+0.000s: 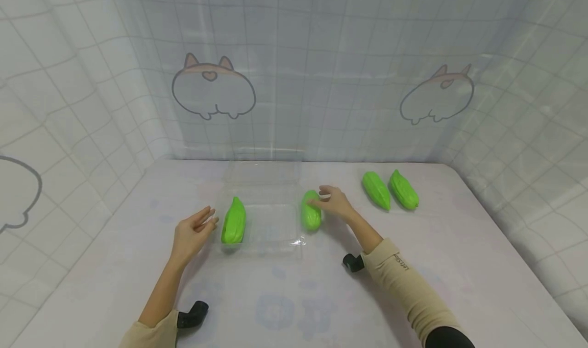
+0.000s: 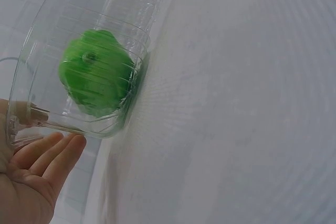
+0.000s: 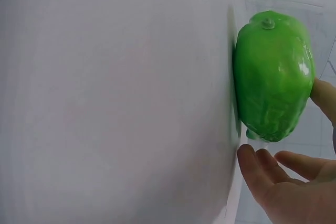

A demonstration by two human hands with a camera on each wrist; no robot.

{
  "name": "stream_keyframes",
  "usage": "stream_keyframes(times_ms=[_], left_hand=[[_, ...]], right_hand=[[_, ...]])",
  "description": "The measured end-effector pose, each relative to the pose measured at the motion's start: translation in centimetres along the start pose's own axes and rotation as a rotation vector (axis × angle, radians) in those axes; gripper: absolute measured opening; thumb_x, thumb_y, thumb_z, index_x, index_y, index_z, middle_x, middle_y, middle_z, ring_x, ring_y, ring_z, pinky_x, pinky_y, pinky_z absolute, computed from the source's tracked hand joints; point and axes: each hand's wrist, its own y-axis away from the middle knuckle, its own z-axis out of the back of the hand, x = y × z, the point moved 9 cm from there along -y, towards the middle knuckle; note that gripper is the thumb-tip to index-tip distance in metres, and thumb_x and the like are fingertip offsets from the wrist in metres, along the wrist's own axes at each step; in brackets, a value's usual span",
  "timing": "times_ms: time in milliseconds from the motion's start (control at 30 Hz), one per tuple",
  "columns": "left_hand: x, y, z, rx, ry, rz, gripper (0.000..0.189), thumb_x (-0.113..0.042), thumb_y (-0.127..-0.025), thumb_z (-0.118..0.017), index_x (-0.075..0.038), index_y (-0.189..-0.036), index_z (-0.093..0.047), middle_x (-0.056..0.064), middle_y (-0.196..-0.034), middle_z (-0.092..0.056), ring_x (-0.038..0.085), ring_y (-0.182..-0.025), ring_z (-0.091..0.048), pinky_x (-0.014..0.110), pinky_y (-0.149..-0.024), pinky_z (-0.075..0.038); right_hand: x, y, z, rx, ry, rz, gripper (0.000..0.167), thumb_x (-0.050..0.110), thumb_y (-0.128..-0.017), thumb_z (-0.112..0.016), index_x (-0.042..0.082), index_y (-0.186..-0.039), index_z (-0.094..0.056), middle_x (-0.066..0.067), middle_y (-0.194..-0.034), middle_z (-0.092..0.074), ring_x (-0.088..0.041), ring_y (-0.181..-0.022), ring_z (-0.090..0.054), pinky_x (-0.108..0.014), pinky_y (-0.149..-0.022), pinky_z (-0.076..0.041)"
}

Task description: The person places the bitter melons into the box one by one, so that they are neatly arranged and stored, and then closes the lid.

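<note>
A clear plastic box (image 1: pixel 271 223) with its clear lid (image 1: pixel 262 173) folded back lies on the table. One ribbed green fruit (image 1: pixel 234 221) with a pointed end lies inside, along the box's left side. My left hand (image 1: pixel 189 238) is at that side, fingers nearly straight, fingertips close to the box's edge; whether they touch is unclear. Right of the box, a second ribbed green fruit (image 3: pixel 274 77) lies on the table. My right hand (image 1: pixel 336 203) is beside it, fingers spread and loosely bent, the thumb (image 3: pixel 324 100) against or very near its surface.
Two more ribbed green fruits, the nearer-left one (image 1: pixel 376 191) and its neighbour (image 1: pixel 403 190), lie at the table's back right. A white tabletop (image 1: pixel 275 297) with faint prints is under everything. Grid-patterned curtains (image 1: pixel 321 82) hang behind and at both sides.
</note>
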Motion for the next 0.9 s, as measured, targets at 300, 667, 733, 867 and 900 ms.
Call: stream_keyframes(times_ms=[300,667,733,867,900], left_hand=[[0.28,-0.02,0.00,0.005,0.003,0.006,0.047,-0.008,-0.092,-0.058,0.013,-0.132,-0.044,0.025,-0.124,-0.056,0.037,-0.102,-0.061,0.006,-0.072,-0.048],[0.61,-0.04,-0.04,0.008,0.026,0.020,0.048,-0.009,-0.092,-0.059,0.012,-0.132,-0.044,0.025,-0.125,-0.055,0.036,-0.103,-0.060,0.006,-0.072,-0.049],[0.58,-0.02,0.00,0.007,0.030,0.023,0.048,-0.010,-0.092,-0.059,0.012,-0.133,-0.044,0.024,-0.125,-0.055,0.037,-0.103,-0.060,0.006,-0.072,-0.049],[0.63,-0.04,0.00,0.008,0.033,0.024,0.048,-0.009,-0.092,-0.059,0.012,-0.132,-0.044,0.024,-0.125,-0.055,0.036,-0.101,-0.061,0.006,-0.071,-0.049],[0.66,-0.05,-0.02,0.009,0.032,0.024,0.048,-0.009,-0.092,-0.059,0.012,-0.132,-0.044,0.024,-0.125,-0.055,0.034,-0.100,-0.062,0.006,-0.071,-0.049]], right_hand=[[-0.29,-0.16,-0.84,0.044,0.044,-0.001,0.074,0.038,-0.086,-0.067,-0.004,-0.139,-0.039,-0.022,-0.140,-0.044,-0.036,-0.123,-0.049,-0.045,-0.100,-0.043],[-0.88,-0.19,-0.97,0.041,-0.018,-0.037,0.072,0.035,-0.083,-0.071,-0.004,-0.137,-0.043,-0.025,-0.133,-0.051,-0.036,-0.122,-0.049,-0.045,-0.099,-0.045],[-0.81,-0.15,-0.83,0.039,-0.041,-0.032,0.071,0.033,-0.083,-0.072,-0.004,-0.136,-0.043,-0.025,-0.133,-0.050,-0.036,-0.122,-0.049,-0.044,-0.099,-0.045],[-0.16,0.20,-0.28,0.027,-0.063,-0.019,0.070,0.028,-0.083,-0.072,-0.005,-0.136,-0.043,-0.024,-0.133,-0.050,-0.036,-0.123,-0.048,-0.044,-0.099,-0.045],[-0.02,0.29,-0.11,0.021,-0.064,-0.019,0.069,0.027,-0.083,-0.072,-0.006,-0.136,-0.043,-0.024,-0.134,-0.050,-0.036,-0.123,-0.048,-0.044,-0.099,-0.045]])
